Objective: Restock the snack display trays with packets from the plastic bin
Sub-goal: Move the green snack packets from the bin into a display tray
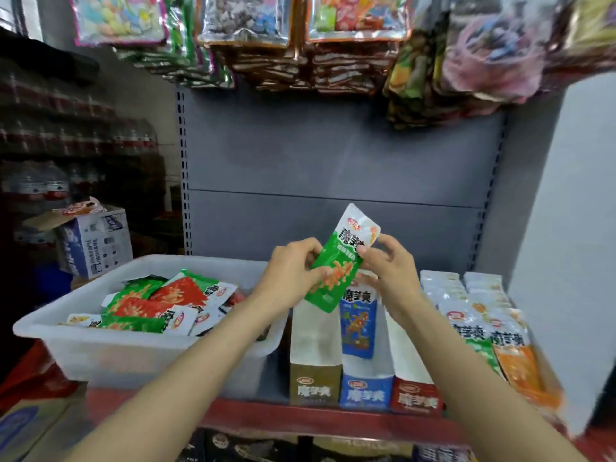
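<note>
Both hands hold one green snack packet point(336, 261) tilted in the air above the display trays. My left hand point(293, 275) pinches its left edge; my right hand point(390, 265) pinches its right edge near the white top. Left of them stands the white plastic bin point(83, 341) with several green and red packets point(156, 301). Under the hands stand three narrow display trays: brown-fronted point(315, 388), blue-fronted point(365, 391) with a blue packet point(358, 325) in it, and red-fronted point(415, 395). Further right are rows of green and orange packets point(493, 335).
Bin and trays sit on a red-edged shelf point(300, 418) against a grey back panel point(333, 155). Bagged goods hang overhead point(300, 38). A cardboard box point(96, 241) stands behind the bin at left. A white panel point(573, 228) bounds the right side.
</note>
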A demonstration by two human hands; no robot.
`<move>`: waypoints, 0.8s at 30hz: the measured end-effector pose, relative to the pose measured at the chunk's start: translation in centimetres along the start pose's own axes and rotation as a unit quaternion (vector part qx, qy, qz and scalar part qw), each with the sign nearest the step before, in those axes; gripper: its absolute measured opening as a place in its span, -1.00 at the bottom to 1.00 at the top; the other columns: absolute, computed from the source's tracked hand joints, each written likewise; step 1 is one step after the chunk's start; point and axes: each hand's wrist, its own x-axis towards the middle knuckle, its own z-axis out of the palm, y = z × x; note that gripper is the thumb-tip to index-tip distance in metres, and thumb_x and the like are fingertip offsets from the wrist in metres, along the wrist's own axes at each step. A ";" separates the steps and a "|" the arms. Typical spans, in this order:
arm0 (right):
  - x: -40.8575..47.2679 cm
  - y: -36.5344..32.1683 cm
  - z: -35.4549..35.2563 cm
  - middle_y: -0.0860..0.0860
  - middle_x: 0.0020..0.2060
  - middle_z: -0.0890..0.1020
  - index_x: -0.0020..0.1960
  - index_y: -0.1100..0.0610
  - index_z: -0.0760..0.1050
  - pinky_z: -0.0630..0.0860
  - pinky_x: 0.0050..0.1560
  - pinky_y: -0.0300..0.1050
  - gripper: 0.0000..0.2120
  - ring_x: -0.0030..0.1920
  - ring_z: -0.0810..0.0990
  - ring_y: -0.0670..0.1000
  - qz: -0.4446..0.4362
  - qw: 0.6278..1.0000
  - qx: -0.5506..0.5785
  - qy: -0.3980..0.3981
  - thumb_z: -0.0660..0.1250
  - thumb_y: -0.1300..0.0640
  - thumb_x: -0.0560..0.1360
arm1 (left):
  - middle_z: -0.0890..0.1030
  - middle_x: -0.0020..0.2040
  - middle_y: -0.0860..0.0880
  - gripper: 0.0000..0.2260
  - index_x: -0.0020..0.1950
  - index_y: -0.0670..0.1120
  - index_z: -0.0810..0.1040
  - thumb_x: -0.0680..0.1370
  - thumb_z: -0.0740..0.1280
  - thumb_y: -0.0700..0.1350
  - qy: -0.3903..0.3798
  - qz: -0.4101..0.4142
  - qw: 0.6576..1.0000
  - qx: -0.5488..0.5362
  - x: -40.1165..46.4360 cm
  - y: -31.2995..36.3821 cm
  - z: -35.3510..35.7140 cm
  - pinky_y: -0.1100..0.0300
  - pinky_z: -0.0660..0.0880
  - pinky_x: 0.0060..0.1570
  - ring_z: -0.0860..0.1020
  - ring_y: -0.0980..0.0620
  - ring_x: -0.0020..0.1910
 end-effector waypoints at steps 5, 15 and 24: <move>-1.5 -3.4 -6.3 0.00 -0.33 0.63 0.01 0.13 0.46 0.57 -0.35 -0.20 -0.85 -0.31 0.62 -0.09 -0.054 0.993 -0.102 0.025 0.30 0.33 0.51 | 0.60 -0.32 0.13 -0.80 -0.14 0.05 0.48 0.40 0.48 -0.13 -0.014 -0.018 0.997 -0.068 0.8 4.4 4.9 0.26 0.44 -0.28 0.54 0.16 -0.31; -3.1 -6.4 -15.4 -0.13 -0.37 0.60 -0.01 0.04 0.46 0.63 -0.23 0.01 -0.80 -0.23 0.64 -0.04 -0.099 0.947 -0.305 0.030 0.31 0.32 0.51 | 0.67 -0.20 -0.07 -0.85 -0.17 -0.07 0.49 0.43 0.47 -0.13 -0.097 -0.040 0.986 -0.128 1.9 9.9 13.3 -0.05 0.60 -0.12 0.66 -0.02 -0.24; -4.6 -3.7 -17.5 -0.04 -0.16 0.60 0.06 -0.01 0.46 0.54 -0.18 -0.07 -0.72 -0.13 0.59 0.07 -0.081 0.929 -0.358 0.034 0.34 0.32 0.48 | 0.64 -0.26 0.04 -0.81 -0.12 0.00 0.47 0.42 0.47 -0.17 -0.036 -0.045 0.990 -0.126 1.4 10.3 15.0 -0.07 0.60 -0.17 0.63 0.00 -0.23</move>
